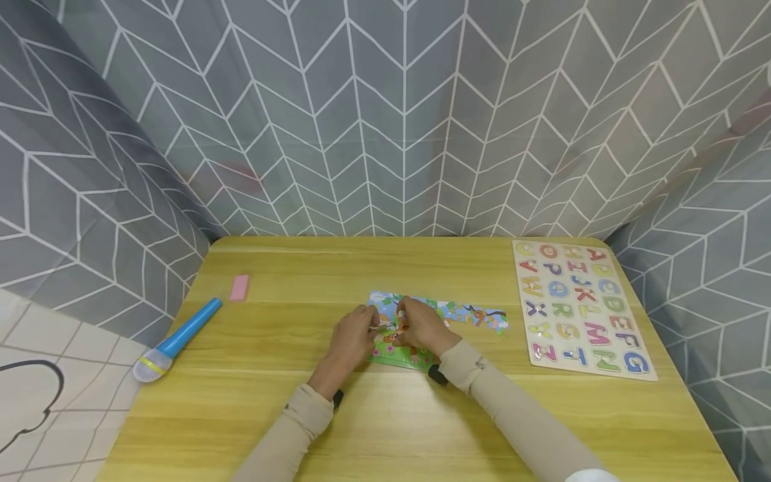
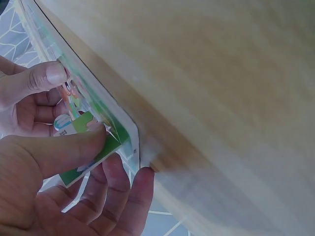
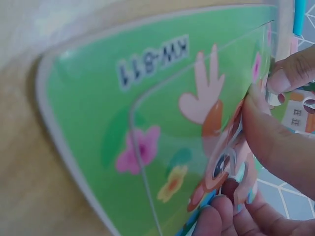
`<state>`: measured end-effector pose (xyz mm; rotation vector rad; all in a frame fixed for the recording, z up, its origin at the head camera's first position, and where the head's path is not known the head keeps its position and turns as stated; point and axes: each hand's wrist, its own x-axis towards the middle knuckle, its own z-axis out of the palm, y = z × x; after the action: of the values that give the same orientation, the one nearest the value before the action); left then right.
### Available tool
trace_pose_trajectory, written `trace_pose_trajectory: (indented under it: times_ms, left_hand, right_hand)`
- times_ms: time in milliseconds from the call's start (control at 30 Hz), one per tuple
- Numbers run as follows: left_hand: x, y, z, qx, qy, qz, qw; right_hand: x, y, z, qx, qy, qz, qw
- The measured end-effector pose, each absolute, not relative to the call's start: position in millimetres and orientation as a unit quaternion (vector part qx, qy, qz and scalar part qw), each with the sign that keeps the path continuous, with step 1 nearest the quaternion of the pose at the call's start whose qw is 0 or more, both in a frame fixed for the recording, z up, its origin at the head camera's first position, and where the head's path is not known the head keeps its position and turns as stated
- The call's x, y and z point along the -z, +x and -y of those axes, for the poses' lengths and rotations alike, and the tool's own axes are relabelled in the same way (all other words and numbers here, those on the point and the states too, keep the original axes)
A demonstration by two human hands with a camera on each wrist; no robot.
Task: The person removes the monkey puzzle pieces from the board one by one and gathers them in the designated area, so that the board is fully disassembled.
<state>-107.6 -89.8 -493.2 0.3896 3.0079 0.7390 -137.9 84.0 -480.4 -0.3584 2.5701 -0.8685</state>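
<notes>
A jigsaw puzzle board [image 1: 400,361] with a green lower border, pink flowers and a cartoon animal lies between both hands. Beside its corner, my left hand [image 1: 354,337] pinches a green puzzle piece [image 2: 81,169] between thumb and fingers, the piece tilted up from the board. A small house is printed on that piece. Over the board, my right hand [image 1: 425,327] pinches a brown and peach puzzle piece [image 3: 247,183], its thumb right at the picture. The fingers hide part of the picture. A printed strip [image 1: 478,318] with a brown animal on a branch extends to the right.
On the right lies an alphabet puzzle board [image 1: 578,308] with colourful letters. A blue toy microphone [image 1: 181,338] sits at the table's left edge, near a pink block [image 1: 239,288]. Grey patterned curtains [image 1: 403,120] stand behind the wooden table [image 1: 289,268].
</notes>
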Motion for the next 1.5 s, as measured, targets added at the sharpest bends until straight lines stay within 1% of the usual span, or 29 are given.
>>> trace_pose_trajectory:
  times_ms: [367, 833, 1067, 1267, 1400, 1500]
  left_hand:
    - [491, -109, 87, -0.242, 0.129, -0.962, 0.012]
    - [491, -110, 87, -0.239, 0.128, -0.963, 0.012]
    - [484, -109, 88, -0.257, 0.118, -0.959, 0.010]
    - [471, -109, 72, -0.285, 0.131, -0.949, 0.039]
    - [466, -109, 53, -0.303, 0.153, -0.939, 0.056]
    - [466, -112, 39, -0.315, 0.177, -0.929, 0.077]
  right_hand:
    - [488, -133, -92, 0.373, -0.117, -0.903, 0.179]
    - [493, -125, -104, 0.459, -0.101, -0.877, 0.102]
    - [487, -121, -126, 0.476, -0.098, -0.873, 0.050]
    - [485, -113, -155, 0.472, -0.073, -0.877, 0.042]
    - [487, -107, -174, 0.455, -0.051, -0.888, 0.032]
    - [490, -103, -187, 0.446, -0.031, -0.894, 0.036]
